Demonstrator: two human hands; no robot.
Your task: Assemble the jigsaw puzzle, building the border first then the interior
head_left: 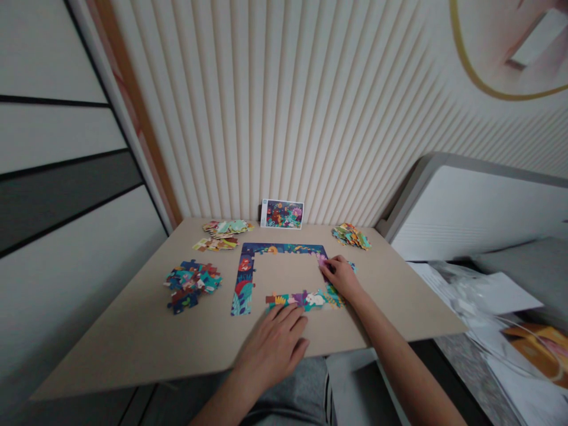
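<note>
A jigsaw puzzle border (245, 281) lies on the table as a frame around bare tabletop, with a gap at its lower left corner. My left hand (277, 340) rests with fingers stretched over the bottom strip (313, 299), which shows a white rabbit. At the right side of the border, my right hand (341, 277) is closed, thumb and fingers pinching a purple puzzle piece (323, 262) against the edge. Part of that right side is hidden behind the hand. A blue piece (353, 266) shows just beyond the knuckles.
Loose puzzle pieces (193, 284) are heaped on the left. More piles sit at the back left (226, 231) and back right (350, 235). A picture card (282, 214) stands against the ribbed wall (266, 106). The table's (133, 349) front edge is close to my lap.
</note>
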